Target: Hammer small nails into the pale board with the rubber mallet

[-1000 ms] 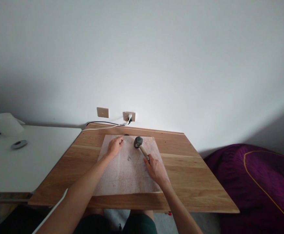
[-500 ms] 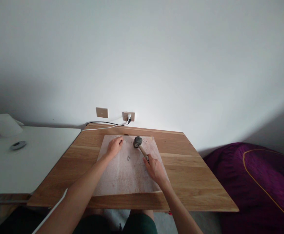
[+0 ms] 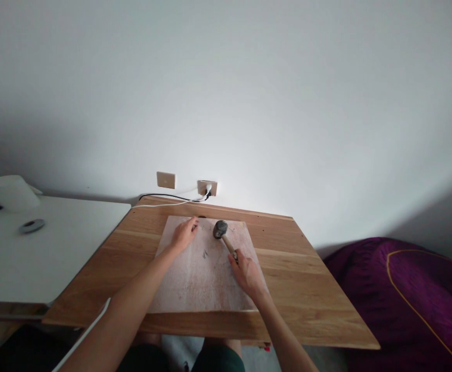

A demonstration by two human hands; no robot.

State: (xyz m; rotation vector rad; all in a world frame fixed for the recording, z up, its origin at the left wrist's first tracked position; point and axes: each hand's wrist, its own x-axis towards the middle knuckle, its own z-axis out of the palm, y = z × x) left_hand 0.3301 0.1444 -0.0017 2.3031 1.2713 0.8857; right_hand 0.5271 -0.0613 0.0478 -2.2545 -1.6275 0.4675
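Note:
A pale, worn board (image 3: 195, 289) lies on the wooden table. My right hand (image 3: 246, 273) is wrapped round the wooden handle of a rubber mallet (image 3: 221, 229), whose dark head is over the upper right part of the board. At the board's upper left, my left hand (image 3: 185, 235) has its fingers curled and pressed together near the far edge; what they pinch, if anything, is too small to make out. Small grey pieces (image 3: 205, 253) lie on the board between my hands.
The wooden table (image 3: 307, 289) meets the wall, where a socket (image 3: 207, 188) holds plugs with black and white cables (image 3: 171, 203). On the left, a white table (image 3: 4, 263) carries a grey ring-shaped roll (image 3: 32, 226) and a white object (image 3: 12, 192). A purple covered seat (image 3: 365, 289) stands right.
The view has shifted slightly. Both hands and the mallet stay in nearly the same places over the board.

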